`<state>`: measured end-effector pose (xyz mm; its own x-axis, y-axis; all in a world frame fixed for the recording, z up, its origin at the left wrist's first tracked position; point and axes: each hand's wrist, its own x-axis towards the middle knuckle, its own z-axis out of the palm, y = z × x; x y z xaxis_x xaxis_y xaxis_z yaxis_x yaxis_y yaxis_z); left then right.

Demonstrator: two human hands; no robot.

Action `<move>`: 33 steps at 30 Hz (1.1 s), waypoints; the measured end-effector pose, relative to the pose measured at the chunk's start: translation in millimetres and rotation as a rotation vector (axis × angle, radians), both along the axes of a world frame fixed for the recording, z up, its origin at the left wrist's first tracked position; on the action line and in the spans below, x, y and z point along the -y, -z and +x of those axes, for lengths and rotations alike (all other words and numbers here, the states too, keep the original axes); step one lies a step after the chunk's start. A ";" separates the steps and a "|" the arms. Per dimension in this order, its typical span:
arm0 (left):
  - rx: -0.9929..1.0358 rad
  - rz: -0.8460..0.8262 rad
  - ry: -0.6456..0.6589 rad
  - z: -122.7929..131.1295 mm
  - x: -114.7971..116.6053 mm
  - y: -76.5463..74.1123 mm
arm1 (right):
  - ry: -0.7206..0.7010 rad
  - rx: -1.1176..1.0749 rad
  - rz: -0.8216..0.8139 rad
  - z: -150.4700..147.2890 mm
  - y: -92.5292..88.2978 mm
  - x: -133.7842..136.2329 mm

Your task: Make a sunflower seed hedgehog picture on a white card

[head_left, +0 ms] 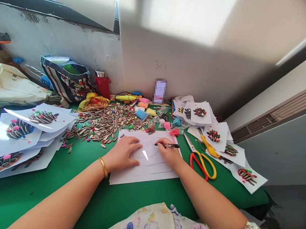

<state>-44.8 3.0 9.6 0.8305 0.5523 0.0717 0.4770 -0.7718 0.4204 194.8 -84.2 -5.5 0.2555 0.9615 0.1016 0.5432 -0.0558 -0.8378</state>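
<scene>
White paper sheets (145, 175) lie stacked in front of me, with a small rounded outline drawing (147, 154) in thin dark lines on the top one. My left hand (125, 151) rests flat on the paper at the drawing's left side, fingers apart, holding nothing. In my right hand (170, 154) a black pen (171, 145) is pinched, its tip at the drawing's upper right edge. Just right of the sheets lie scissors (202, 159) with red and yellow handles, their blades pointing away from me.
Striped sunflower seeds (105, 123) are heaped beyond the paper, beside colored clay packs (141, 114). Seed-decorated cards lie at left (49, 127) and right (216, 137). A yellow-handled cutter (209, 147) is near the scissors. A red bottle (103, 85) and striped bag (67, 79) stand behind.
</scene>
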 end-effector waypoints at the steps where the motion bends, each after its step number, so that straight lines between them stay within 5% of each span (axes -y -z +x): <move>1: -0.002 0.000 0.001 0.0 0.0 -0.1 | 0.008 -0.002 0.008 0.8 0.2 -0.2; 14: -0.015 -0.001 -0.001 0.8 1.2 -1.9 | 0.016 0.008 -0.002 2.3 1.5 -0.5; 33: -0.021 -0.003 -0.012 -0.4 0.3 2.1 | -0.216 -0.013 -0.011 -20.6 -5.9 9.5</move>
